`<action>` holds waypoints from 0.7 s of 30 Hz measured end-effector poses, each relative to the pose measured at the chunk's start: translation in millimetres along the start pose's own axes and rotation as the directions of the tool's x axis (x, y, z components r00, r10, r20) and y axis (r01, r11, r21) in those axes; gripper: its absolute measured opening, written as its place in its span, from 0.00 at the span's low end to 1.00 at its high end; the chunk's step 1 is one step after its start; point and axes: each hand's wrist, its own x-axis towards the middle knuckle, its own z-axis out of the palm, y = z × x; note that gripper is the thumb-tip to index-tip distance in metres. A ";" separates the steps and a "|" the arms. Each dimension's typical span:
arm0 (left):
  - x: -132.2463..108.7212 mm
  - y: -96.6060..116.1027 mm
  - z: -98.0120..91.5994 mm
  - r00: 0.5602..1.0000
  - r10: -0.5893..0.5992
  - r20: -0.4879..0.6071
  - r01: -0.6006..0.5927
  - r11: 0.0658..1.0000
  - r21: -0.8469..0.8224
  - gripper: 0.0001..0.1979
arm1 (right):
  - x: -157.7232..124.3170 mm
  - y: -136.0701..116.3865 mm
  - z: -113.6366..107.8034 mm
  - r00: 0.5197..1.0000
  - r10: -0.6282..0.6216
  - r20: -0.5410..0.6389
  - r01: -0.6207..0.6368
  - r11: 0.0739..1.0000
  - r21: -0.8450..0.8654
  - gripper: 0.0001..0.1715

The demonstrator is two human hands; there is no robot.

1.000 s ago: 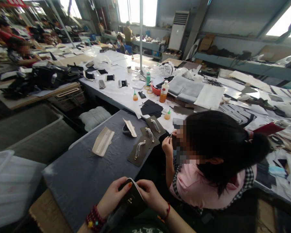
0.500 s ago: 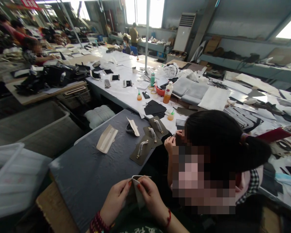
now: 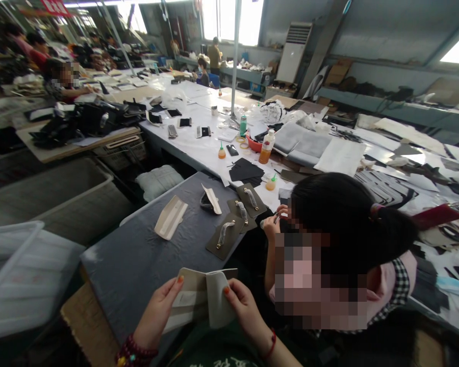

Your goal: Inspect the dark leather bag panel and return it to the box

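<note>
Workshop, bag-making type. Evidence: one long white worktable (image 3: 191,146), strewn; black cut pieces (image 3: 247,172), stacked; squeeze bottles (image 3: 271,184), green-nozzled, amber-filled; brown panels (image 3: 231,240) fitted with film-wrapped handles (image 3: 224,233), on a grey-topped side table (image 3: 145,278); one folded panel (image 3: 219,300), hand-held; large plastic bins (image 3: 87,209), alongside; steel post (image 3: 236,61); floor-standing air conditioner (image 3: 292,56); wall-side benches (image 3: 367,108), loaded; co-workers (image 3: 214,57), several, seated and standing among the tables.

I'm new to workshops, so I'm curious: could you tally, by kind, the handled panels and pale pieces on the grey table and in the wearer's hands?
Dark panels with wrapped handles: 3
Cream panel lying open: 1
Half-open pale and dark piece: 1
Pale piece in left hand and right hand: 1
Total: 6
</note>
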 end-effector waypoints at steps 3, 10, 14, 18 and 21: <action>-2.6 4.1 0.5 0.998 -0.003 -0.065 -0.001 0.998 -0.063 0.23 | 0.9 5.8 0.4 0.999 0.021 -0.048 -0.018 0.998 0.060 0.22; -9.9 8.0 1.5 0.994 -0.001 -0.105 -0.012 0.992 -0.127 0.23 | -8.5 15.7 -0.8 0.999 0.031 -0.043 -0.024 0.989 0.145 0.21; -11.5 2.5 -3.6 0.990 -0.028 -0.136 0.004 0.985 -0.173 0.23 | -11.7 17.9 1.8 0.997 0.035 -0.064 -0.023 0.982 0.188 0.21; -12.9 2.3 -12.8 0.992 -0.003 -0.129 -0.009 0.996 -0.088 0.24 | -15.5 9.4 4.1 0.999 0.014 -0.031 -0.012 0.997 0.070 0.19; -17.8 8.8 -15.1 0.992 0.098 -0.077 -0.091 0.992 0.090 0.22 | -15.6 -5.3 6.8 0.995 -0.086 0.057 0.091 0.991 -0.096 0.18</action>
